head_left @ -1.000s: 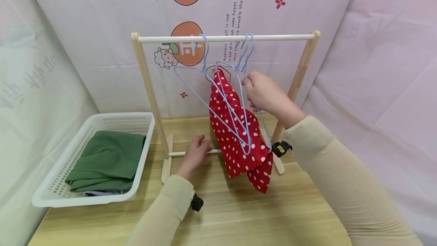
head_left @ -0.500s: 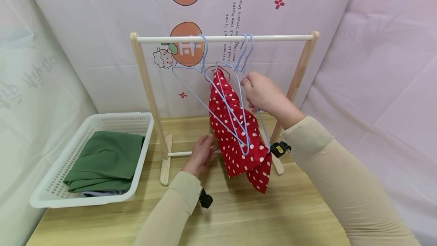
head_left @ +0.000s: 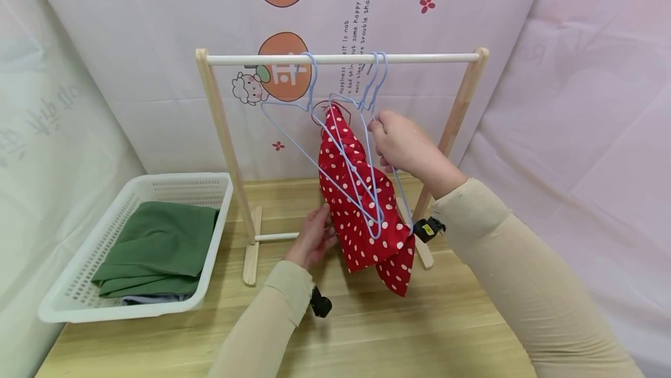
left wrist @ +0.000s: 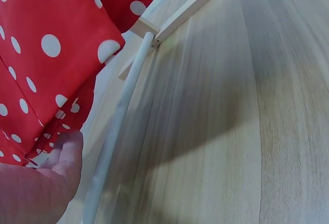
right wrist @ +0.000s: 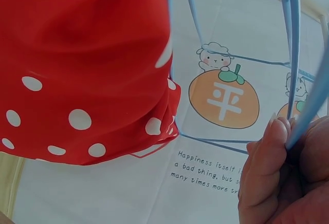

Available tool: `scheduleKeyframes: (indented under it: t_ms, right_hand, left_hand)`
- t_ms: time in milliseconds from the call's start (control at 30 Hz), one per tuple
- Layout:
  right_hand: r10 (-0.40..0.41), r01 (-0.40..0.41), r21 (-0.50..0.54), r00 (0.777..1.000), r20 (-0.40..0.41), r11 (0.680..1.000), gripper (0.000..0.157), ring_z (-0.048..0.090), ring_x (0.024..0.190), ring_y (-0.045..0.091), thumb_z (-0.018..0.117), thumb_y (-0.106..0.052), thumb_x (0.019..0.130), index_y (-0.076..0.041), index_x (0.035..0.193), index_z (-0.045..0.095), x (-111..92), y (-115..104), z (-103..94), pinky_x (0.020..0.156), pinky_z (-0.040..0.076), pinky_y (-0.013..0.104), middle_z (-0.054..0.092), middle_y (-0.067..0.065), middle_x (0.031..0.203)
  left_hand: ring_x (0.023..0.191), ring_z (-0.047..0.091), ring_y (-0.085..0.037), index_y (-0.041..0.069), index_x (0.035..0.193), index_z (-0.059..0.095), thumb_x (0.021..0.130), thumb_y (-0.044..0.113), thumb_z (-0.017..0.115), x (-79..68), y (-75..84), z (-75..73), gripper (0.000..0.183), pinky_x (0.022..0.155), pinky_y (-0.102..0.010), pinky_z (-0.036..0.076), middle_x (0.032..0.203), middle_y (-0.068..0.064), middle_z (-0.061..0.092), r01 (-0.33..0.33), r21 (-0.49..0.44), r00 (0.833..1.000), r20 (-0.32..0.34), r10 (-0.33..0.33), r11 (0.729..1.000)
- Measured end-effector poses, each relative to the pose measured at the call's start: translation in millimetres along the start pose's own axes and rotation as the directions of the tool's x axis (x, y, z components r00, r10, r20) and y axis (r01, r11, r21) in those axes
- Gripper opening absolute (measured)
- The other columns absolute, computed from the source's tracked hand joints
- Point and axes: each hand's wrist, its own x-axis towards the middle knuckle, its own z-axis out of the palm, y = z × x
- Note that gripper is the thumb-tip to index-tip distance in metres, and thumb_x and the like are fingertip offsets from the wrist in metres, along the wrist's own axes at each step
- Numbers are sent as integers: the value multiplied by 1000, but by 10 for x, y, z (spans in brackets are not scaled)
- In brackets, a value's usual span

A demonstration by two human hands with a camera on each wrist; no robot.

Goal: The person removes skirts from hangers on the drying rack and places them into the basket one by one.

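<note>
A red cloth item with white dots (head_left: 348, 241), its exact kind unclear, hangs in folds from a blue wire hanger (head_left: 402, 197) on the rack's white rail (head_left: 435, 58). My right hand (head_left: 401, 139) pinches that hanger near its shoulder; the right wrist view shows the blue wire (right wrist: 294, 54) between thumb and fingers. Low at the cloth's left edge, my left hand (head_left: 314, 235) touches it with loosely bent fingers, and its thumb is hidden. In the left wrist view the fingertips (left wrist: 72, 144) lie against the cloth's underside. Bare blue hangers (head_left: 293, 142) overlap in front of the cloth.
A white basket (head_left: 224, 209) with folded green cloth (head_left: 162, 238) and some greyish cloth under it stands left of the wooden rack (head_left: 222, 127). The rack's lower white bar (head_left: 275, 237) runs behind my left hand. A printed white curtain backs the wooden table (head_left: 367, 337).
My left hand has moved right and reached the red dotted cloth's left edge. The right hand keeps its grip on the hanger. The head view has shifted slightly.
</note>
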Motion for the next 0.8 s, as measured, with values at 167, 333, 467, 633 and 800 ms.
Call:
scheduleKeyframes:
  t_ms: [167,333,467,633,800]
  right_hand:
    - [-2,2,-5,1000,-3,1000,32,64,66,25,37,-30,114,-6,129,52,8,5,2,63,60,32,58,13,86]
    - [-1,1,6,1000,-1,1000,32,64,66,26,37,-30,115,-5,129,52,8,6,-4,65,61,36,57,12,85]
    - [0,0,5,1000,1,1000,33,63,64,25,35,-30,115,-5,129,52,14,11,-12,63,60,34,57,11,83]
    - [-2,1,2,1000,8,1000,33,62,63,23,35,-30,115,-5,129,52,17,15,-19,63,60,33,58,12,83]
    - [2,-2,13,1000,16,1000,31,64,66,26,37,-29,114,-5,128,52,20,14,-26,66,62,36,60,13,84]
  left_hand:
    - [85,70,-15,9,133,47,110,38,51,-10,11,20,37,82,-34,60,92,-1,58,24,-22,1000,-6,-24,999]
    - [82,63,-12,13,121,50,110,40,52,-18,20,16,29,77,-28,58,92,0,56,23,-22,999,-27,-24,999]
    - [81,57,-13,13,111,50,109,40,52,-15,25,-5,27,73,-26,53,89,1,54,12,-34,999,-53,-14,999]
    - [84,59,-14,13,109,54,110,38,51,6,45,-35,26,74,-26,52,88,1,58,12,-77,996,-89,-18,997]
    - [92,63,-15,9,124,59,110,41,51,24,80,-72,35,80,-27,55,103,-2,67,11,-103,993,-118,-23,995]
